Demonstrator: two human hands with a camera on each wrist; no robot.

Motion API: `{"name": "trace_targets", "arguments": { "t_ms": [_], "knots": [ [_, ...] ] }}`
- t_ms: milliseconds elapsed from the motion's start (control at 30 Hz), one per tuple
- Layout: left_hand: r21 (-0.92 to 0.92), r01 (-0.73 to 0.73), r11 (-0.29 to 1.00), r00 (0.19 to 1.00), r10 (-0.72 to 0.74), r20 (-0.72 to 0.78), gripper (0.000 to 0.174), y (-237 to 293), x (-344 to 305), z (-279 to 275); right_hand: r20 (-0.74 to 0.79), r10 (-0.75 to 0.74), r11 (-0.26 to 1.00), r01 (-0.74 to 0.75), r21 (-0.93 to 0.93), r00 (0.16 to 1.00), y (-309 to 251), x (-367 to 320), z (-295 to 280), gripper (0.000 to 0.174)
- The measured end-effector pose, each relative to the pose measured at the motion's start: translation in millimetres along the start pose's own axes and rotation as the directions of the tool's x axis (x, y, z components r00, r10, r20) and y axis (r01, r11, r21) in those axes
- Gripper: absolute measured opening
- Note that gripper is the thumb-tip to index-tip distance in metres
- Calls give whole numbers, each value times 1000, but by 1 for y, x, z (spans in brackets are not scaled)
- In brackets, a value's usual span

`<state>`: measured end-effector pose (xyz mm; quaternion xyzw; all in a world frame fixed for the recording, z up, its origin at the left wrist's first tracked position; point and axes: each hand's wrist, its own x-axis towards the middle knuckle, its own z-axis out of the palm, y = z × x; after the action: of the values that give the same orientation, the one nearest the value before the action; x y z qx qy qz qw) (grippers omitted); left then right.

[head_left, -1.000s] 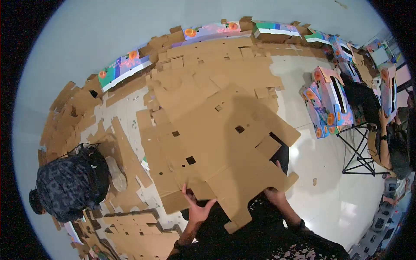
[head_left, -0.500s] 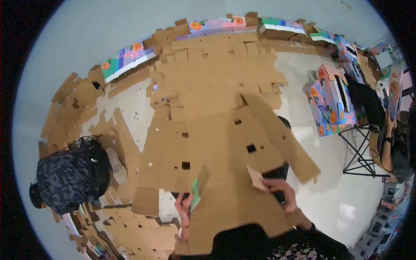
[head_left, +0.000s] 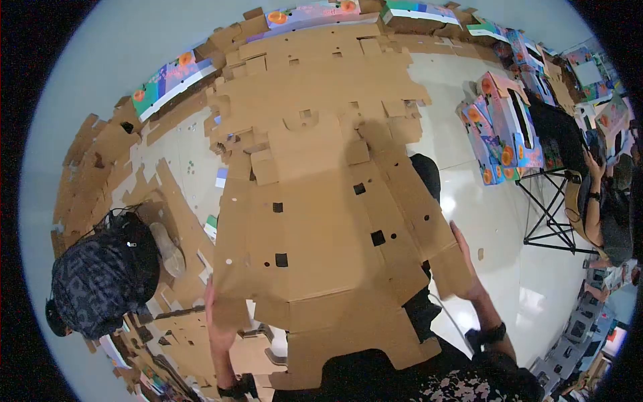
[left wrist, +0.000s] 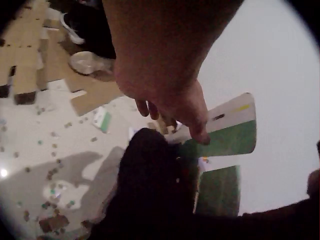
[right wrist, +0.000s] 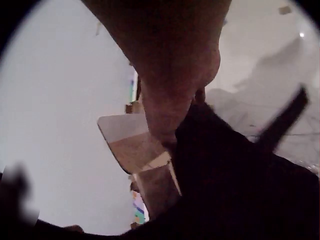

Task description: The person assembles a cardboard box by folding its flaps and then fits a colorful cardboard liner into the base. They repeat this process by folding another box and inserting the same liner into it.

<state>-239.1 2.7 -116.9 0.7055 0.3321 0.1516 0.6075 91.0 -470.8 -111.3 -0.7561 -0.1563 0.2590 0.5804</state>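
An unfolded cardboard carton (head_left: 321, 248), brown side up with small square cut-outs, spreads in front of the person and over the lap. At its left side, my left hand (head_left: 220, 328) lies along a flap with a finger pointing up its outer edge. The left wrist view shows that flap's green and white printed face (left wrist: 232, 132) under a fingertip of the left hand (left wrist: 170, 102). My right hand (head_left: 474, 285) touches the right side flap (head_left: 450, 268) from outside, a straight finger along its edge. The right wrist view has the right hand (right wrist: 172, 112) against a flap (right wrist: 132, 147).
More flattened cardboard (head_left: 328, 74) covers the floor ahead. Printed boxes (head_left: 509, 127) stand at the right by a folding stool (head_left: 552, 214), near another person's arm (head_left: 593, 194). At the left, a person with a patterned backpack (head_left: 107, 275) bends low. Cardboard stacks (head_left: 184, 342) lie lower left.
The carton has turned and now lies squarely before the person, its side flaps spread out. Both hands have moved apart, from the near flaps to the left and right side flaps.
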Motion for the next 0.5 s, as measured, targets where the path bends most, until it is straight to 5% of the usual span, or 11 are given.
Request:
{"name": "trace_targets", "arguments": {
  "t_ms": [67, 100, 200, 300, 367, 500],
  "knots": [
    [166, -249, 954, 948, 206, 242, 33, 11, 20, -10, 183, -98, 963, 139, -232, 978, -23, 28, -9, 64],
    [148, -188, 971, 956, 147, 253, 35, 15, 21, -9, 292, -138, 898, 244, -365, 946, -28, 31, -11, 61],
    [111, -259, 959, 944, 228, 237, 29, 21, 14, 1, 321, -88, 952, 174, -250, 943, -15, 18, -19, 49],
    [127, -96, 987, 980, 71, 187, 21, 22, -8, -10, 276, -56, 990, 90, -110, 959, -27, 6, -22, 40],
    [22, -86, 996, 982, 81, 172, 14, -2, -11, -27, 241, 2, 999, -14, 49, 970, -20, 1, -34, 37],
    [-237, 64, 969, 996, -46, 80, 17, -14, -29, -27, 280, -6, 1000, 6, 0, 960, -14, -7, -46, 35]
  ]
}}
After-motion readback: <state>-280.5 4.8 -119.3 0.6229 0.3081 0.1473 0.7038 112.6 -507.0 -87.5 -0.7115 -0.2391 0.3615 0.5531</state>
